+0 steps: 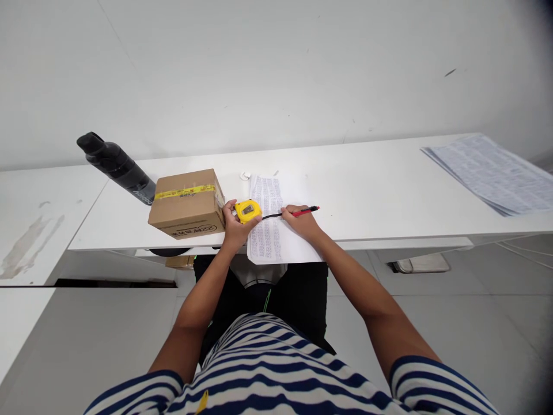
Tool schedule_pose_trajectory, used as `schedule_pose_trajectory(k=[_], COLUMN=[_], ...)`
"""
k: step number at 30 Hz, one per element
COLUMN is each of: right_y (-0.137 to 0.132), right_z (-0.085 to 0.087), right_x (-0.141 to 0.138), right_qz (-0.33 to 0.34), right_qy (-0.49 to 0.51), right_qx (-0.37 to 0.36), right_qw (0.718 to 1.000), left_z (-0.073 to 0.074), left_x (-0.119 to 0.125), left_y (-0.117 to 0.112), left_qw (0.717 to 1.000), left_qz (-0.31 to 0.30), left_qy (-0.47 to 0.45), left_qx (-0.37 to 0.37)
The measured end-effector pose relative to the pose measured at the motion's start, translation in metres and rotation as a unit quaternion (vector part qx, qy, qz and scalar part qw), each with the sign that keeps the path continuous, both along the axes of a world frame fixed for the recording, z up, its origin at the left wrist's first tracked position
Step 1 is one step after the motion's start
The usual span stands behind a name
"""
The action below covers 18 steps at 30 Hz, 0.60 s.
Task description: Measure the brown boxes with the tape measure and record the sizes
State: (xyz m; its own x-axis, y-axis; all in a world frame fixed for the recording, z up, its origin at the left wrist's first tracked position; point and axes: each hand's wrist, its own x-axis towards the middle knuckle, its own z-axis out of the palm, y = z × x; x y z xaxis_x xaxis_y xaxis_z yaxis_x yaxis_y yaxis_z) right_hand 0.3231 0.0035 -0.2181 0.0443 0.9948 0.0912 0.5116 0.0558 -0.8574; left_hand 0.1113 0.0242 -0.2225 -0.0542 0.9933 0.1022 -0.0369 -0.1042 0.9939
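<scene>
My left hand [237, 229] is closed around a yellow tape measure [247, 211], close to the right side of a cardboard box [185, 204]. A dark strap runs from the tape measure toward my other hand. My right hand [302, 222] grips a red pen [306, 211] with a dark end, and rests over the right part of the paper. Beneath both hands lies a stack of paper sheets [268, 248], its left side covered with columns of handwriting. Yellow printed tape crosses the top of the box.
Left of the box, a black bottle [118, 167] appears tilted. A small white round item [245, 176] sits behind the paper. More written sheets [492, 173] lie at the right of the white desk [367, 184]. A white wall [276, 75] rises behind it.
</scene>
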Motion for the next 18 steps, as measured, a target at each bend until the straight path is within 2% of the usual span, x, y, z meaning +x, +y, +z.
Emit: schedule_pose_trajectory(k=[18], right_y=[-0.0003], right_z=[-0.0036], right_x=[0.0022], right_qz=[-0.004], right_qy=[0.006], right_qx=[0.006], right_qw=[1.0], left_z=[-0.0032], left_x=[-0.0002], left_y=[0.0006], left_qw=[1.0], left_qz=[-0.013], left_qy=[0.003], left_qx=[0.008])
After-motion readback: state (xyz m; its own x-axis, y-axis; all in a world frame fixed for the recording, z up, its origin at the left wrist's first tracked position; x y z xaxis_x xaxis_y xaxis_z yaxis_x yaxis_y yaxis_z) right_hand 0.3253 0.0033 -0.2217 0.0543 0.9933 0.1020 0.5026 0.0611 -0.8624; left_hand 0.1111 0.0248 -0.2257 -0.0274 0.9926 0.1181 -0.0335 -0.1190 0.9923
